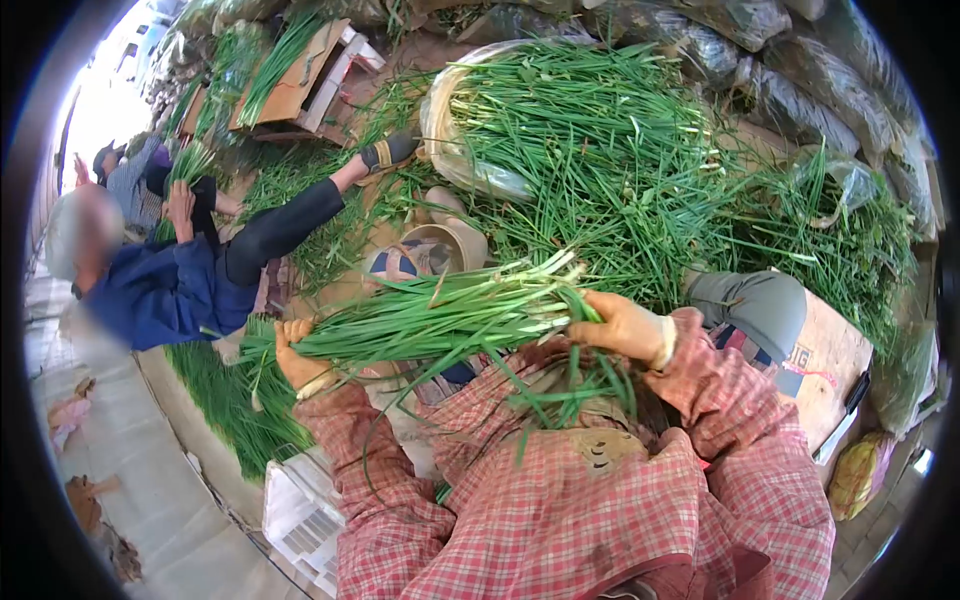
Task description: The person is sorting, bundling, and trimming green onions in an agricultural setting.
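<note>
A bundle of long green stalks (430, 318) with pale root ends lies across the front of my body. My left hand (297, 355), in an orange glove, is closed round its leafy end at the left. My right hand (622, 330), gloved the same way, grips green leaves beside the pale ends. Some loose leaves (575, 390) hang below my right hand. Beyond the bundle, a large pile of the same stalks (600, 120) spills out of a clear plastic wrap (437, 115).
A person in a blue jacket (170, 290) sits at the left, holding stalks, one leg stretched toward the pile. A beige bucket (460, 243) stands between us. More stalks (225, 400) lie lower left, near a white crate (298, 510). Filled plastic bags (800, 95) line the back right.
</note>
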Tool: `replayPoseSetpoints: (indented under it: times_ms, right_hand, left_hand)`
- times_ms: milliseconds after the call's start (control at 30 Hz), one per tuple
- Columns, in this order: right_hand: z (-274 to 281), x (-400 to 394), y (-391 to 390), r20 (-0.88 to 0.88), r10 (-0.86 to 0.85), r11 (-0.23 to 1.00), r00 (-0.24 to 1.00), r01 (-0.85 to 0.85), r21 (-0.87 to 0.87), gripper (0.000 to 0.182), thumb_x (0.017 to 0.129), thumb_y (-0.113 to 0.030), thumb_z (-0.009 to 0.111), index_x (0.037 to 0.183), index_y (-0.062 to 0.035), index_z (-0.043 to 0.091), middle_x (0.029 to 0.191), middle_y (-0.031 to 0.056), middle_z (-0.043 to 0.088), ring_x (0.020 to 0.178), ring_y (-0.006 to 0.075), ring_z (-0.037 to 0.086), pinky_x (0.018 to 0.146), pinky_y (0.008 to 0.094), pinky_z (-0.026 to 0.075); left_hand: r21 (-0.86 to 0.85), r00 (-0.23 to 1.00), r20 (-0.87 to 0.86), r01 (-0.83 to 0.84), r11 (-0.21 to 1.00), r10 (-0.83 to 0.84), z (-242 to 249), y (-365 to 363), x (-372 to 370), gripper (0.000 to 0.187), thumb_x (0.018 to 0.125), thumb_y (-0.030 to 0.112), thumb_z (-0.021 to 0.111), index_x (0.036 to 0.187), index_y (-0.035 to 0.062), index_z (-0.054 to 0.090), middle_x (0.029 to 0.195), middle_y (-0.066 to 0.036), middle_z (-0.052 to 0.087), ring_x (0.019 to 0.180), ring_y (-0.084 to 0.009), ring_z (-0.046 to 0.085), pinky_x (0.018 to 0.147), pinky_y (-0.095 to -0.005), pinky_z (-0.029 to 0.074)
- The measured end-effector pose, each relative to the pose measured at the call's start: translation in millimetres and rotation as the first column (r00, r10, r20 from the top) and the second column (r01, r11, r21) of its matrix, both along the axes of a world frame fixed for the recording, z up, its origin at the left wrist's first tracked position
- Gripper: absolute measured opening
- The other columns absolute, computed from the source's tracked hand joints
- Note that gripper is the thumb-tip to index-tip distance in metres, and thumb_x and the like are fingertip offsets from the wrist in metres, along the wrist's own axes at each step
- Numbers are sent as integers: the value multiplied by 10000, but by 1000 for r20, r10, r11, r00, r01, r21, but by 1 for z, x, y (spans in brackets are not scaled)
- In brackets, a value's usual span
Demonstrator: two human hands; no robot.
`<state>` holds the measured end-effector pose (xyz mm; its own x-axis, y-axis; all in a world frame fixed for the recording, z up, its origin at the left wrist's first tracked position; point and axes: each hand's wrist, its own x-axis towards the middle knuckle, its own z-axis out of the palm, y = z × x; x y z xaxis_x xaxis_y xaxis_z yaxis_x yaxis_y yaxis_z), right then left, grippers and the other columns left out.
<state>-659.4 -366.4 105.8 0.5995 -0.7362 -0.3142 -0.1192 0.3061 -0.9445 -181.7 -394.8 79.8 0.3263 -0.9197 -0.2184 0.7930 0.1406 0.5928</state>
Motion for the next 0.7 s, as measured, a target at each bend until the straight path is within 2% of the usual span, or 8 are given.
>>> replayPoseSetpoints:
  times_ms: [67,100,200,367,533,600,667,700]
  right_hand:
    - [5,-17,0,-127,-51,980,991,24,-200,433,832,-142,504,1249,-42,446,1004,109,606,908,189,563,830,314,440]
    - [6,-26,1,-184,-21,977,983,-19,-211,424,834,-143,495,1243,-39,453,1012,118,608,916,192,564,832,315,439]
    - [37,-54,-1,-288,33,995,957,-59,-82,401,840,-140,478,1225,-28,470,1009,120,610,926,207,566,838,313,437]
    - [60,-92,6,-257,-324,944,911,331,-16,342,835,-242,518,1126,-64,544,827,44,576,640,116,549,507,237,421]
    - [65,-222,7,40,-991,113,125,970,-216,237,822,-337,584,914,-119,576,687,-41,512,501,62,458,384,192,319]
    - [69,-251,10,45,-952,302,302,953,-9,215,817,-333,608,867,-127,572,662,-45,504,533,33,452,404,190,318]
    - [45,-180,-12,-100,-957,289,272,929,-233,162,816,-256,599,858,-103,569,656,2,516,530,104,478,463,281,399]
    - [2,-162,-22,-371,-750,655,547,539,-529,229,756,-231,630,928,-94,567,743,65,555,644,193,526,547,323,444]
  left_hand:
    - [-30,991,-75,112,993,-114,-10,8,3,370,974,234,330,621,148,264,581,24,251,548,-120,263,596,-278,297]
    - [232,984,14,-173,957,175,17,2,-41,361,971,228,340,626,144,276,582,21,246,535,-111,254,578,-266,289]
    - [-345,856,-374,229,910,-357,-42,7,-9,347,967,219,362,637,137,294,591,16,254,535,-109,257,553,-261,286]
    - [213,990,53,-136,967,127,5,-2,-63,342,961,207,381,641,148,275,600,28,249,543,-107,257,539,-255,298]
    - [-42,989,41,-140,989,142,-65,31,90,356,967,200,347,628,139,255,591,19,247,542,-118,256,626,-280,344]
    - [-153,996,-54,-74,985,66,-3,26,33,370,966,198,348,614,141,247,579,20,248,541,-124,253,649,-277,342]
    - [-312,993,-72,66,948,-93,4,22,20,368,960,212,367,616,144,257,577,14,247,560,-128,255,695,-299,343]
    - [-297,997,-49,45,954,-62,15,21,11,367,959,214,371,616,145,261,577,13,247,566,-129,259,705,-307,344]
